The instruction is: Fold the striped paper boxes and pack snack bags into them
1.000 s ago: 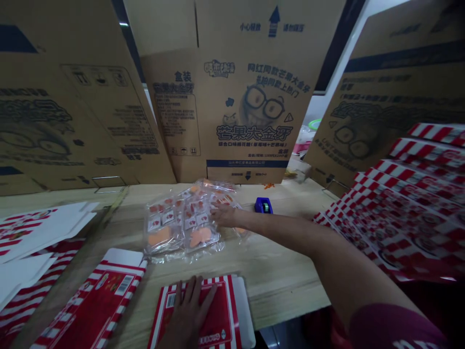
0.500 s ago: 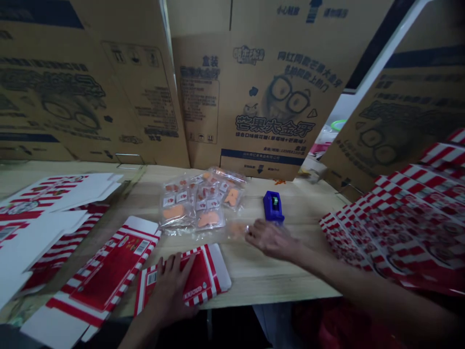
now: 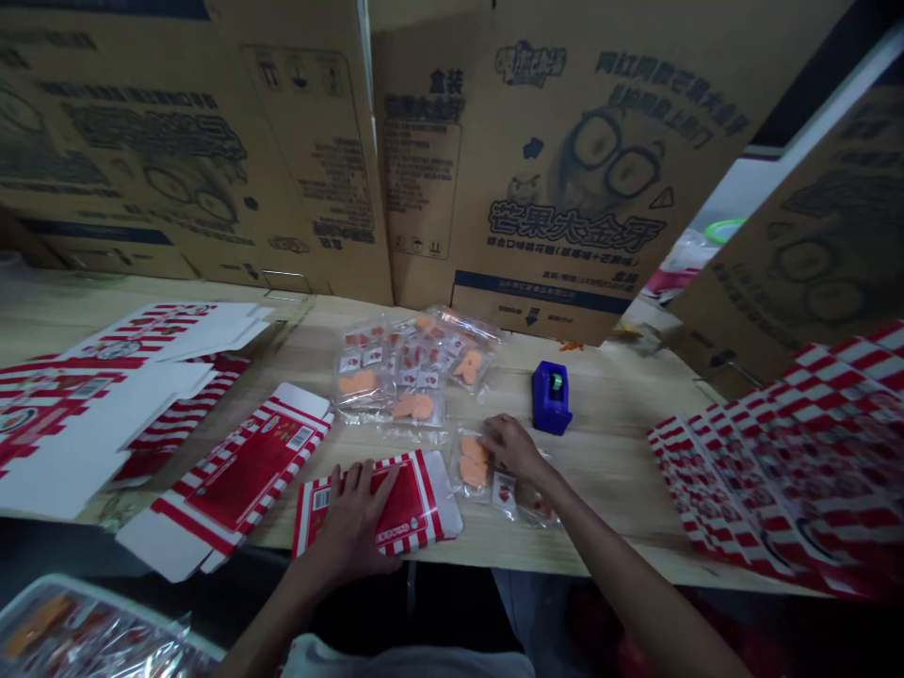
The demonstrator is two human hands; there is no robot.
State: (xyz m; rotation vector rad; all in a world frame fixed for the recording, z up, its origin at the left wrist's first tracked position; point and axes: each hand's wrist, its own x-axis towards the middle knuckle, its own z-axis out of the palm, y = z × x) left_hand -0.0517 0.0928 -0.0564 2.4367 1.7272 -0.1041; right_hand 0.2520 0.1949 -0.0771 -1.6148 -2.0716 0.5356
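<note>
My left hand (image 3: 353, 518) rests on a flat red-and-white striped box (image 3: 416, 504) near the table's front edge, its fingers spread over the cardboard. To the right, my right hand (image 3: 509, 444) has its fingers curled onto a clear plastic packet (image 3: 475, 463) with orange pieces and small printed sachets inside. My wrist and forearm cover part of that packet. Behind both hands lies a pile of similar clear packets (image 3: 416, 405). A blue tape dispenser (image 3: 549, 400) stands just beyond my right hand.
Another striped box (image 3: 247, 471) lies left of my left hand, beside a stack of unfolded white-and-red cartons (image 3: 141, 377). Striped boxes (image 3: 769, 461) are stacked at right. Large brown cardboard cartons (image 3: 438, 188) wall the back. A white tub (image 3: 91, 598) of packets sits lower left.
My right hand has come slightly nearer with the packet, which now lies beside the striped box. The left hand stays on its box. The view has shifted, showing the tub.
</note>
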